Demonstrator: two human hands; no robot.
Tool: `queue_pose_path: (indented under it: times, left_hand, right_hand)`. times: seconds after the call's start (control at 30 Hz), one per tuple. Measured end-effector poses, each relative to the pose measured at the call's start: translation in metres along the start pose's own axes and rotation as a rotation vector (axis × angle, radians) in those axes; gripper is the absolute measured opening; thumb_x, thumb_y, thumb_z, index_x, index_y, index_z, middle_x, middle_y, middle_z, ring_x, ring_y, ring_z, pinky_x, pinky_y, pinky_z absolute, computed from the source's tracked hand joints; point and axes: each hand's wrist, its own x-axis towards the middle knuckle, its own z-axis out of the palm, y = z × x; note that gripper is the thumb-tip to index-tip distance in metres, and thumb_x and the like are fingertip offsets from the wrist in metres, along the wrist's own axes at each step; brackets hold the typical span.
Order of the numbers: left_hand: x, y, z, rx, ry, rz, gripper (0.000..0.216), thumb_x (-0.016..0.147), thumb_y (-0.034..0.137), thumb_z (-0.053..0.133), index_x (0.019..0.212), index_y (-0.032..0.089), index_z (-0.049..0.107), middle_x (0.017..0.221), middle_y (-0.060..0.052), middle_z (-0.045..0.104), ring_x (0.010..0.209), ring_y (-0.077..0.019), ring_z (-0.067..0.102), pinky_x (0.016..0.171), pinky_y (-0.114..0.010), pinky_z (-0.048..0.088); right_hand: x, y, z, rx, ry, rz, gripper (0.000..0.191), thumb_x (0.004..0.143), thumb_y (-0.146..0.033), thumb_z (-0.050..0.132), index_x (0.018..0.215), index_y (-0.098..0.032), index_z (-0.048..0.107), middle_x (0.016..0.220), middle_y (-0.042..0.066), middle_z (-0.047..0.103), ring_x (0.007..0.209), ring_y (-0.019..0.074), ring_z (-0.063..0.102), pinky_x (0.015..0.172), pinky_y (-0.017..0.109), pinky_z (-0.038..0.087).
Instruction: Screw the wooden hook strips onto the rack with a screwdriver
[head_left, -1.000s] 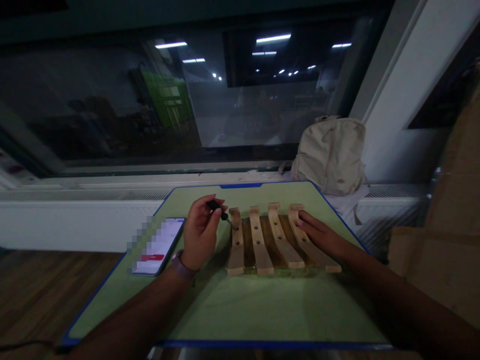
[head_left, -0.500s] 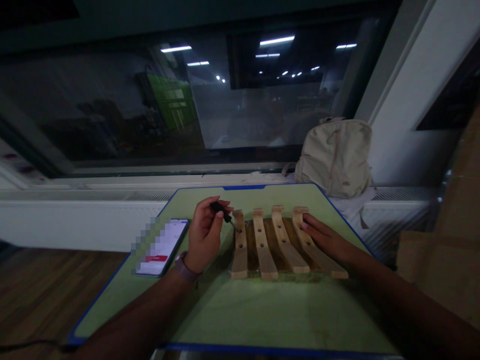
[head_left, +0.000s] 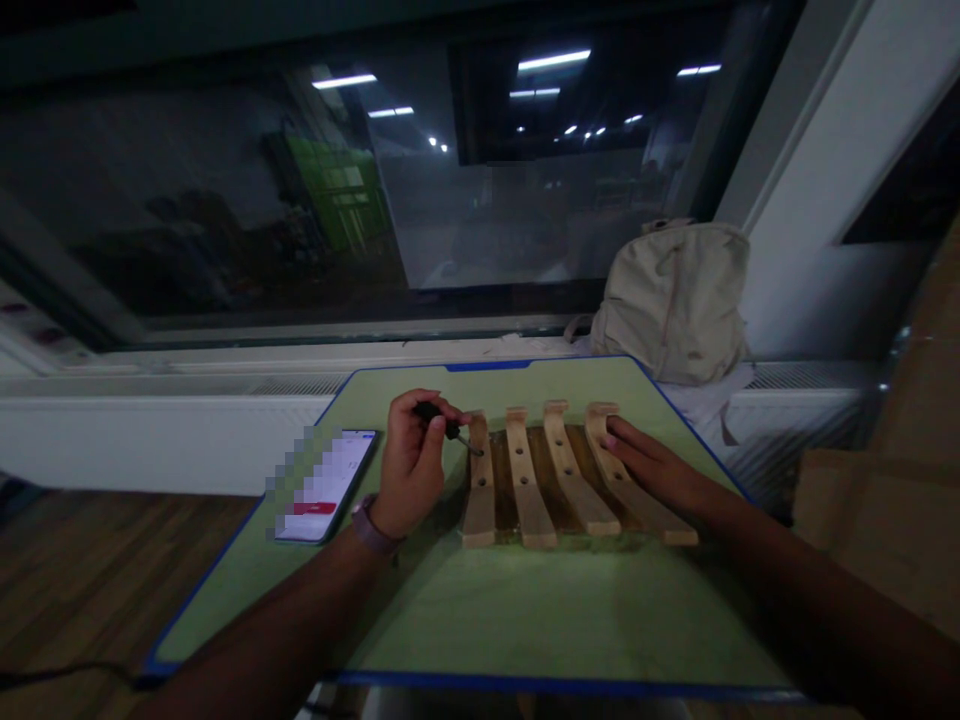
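My left hand (head_left: 415,455) is closed round the black handle of a screwdriver (head_left: 436,417). Its metal shaft slants down to the right, and the tip meets the upper hole of the leftmost curved wooden piece (head_left: 478,505). Several such pieces lie side by side, each with two holes and a hooked far end. A shiny brownish slab or package (head_left: 506,480) lies beneath them; its kind is unclear. My right hand (head_left: 649,465) grips the side of the rightmost wooden piece (head_left: 645,505) near its hooked end, with some fingers hidden.
A phone (head_left: 330,490) with a lit screen lies on the green, blue-edged table (head_left: 420,620), left of my left hand. Behind the table, a beige backpack (head_left: 671,300) leans by the window. A cardboard box (head_left: 847,510) stands at the right, and a radiator (head_left: 165,440) runs along the wall.
The whole view has shifted slightly. My left hand has tilted the screwdriver a little flatter, its tip staying at the leftmost piece's upper hole. My right hand stays at the rightmost piece.
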Motion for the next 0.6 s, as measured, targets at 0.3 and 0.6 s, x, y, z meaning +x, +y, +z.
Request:
queue_pose_path:
  times: [0.3, 0.6]
  left_hand:
    - [-0.0001, -0.0023, -0.0005, 0.027, -0.007, 0.018, 0.024, 0.098, 0.028, 0.055, 0.121, 0.025, 0.049, 0.096, -0.001, 0.060, 0.087, -0.0134, 0.067, 0.084, -0.033, 0.057]
    - [-0.0039, -0.0032, 0.0001, 0.015, -0.003, 0.015, 0.032, 0.098, 0.021, 0.055, 0.126, 0.027, 0.043, 0.112, -0.005, 0.067, 0.089, -0.0131, 0.072, 0.087, -0.034, 0.058]
  right_hand:
    - [0.0015, 0.0008, -0.0003, 0.007, -0.031, -0.051, 0.051, 0.088, -0.061, 0.051, 0.118, -0.024, 0.069, 0.131, 0.010, 0.070, 0.129, 0.0364, 0.059, 0.114, 0.051, 0.042]
    - [0.0011, 0.0009, -0.0005, 0.008, -0.035, -0.054, 0.050, 0.090, -0.058, 0.049, 0.118, -0.021, 0.068, 0.125, 0.010, 0.072, 0.126, 0.0354, 0.060, 0.112, 0.052, 0.044]
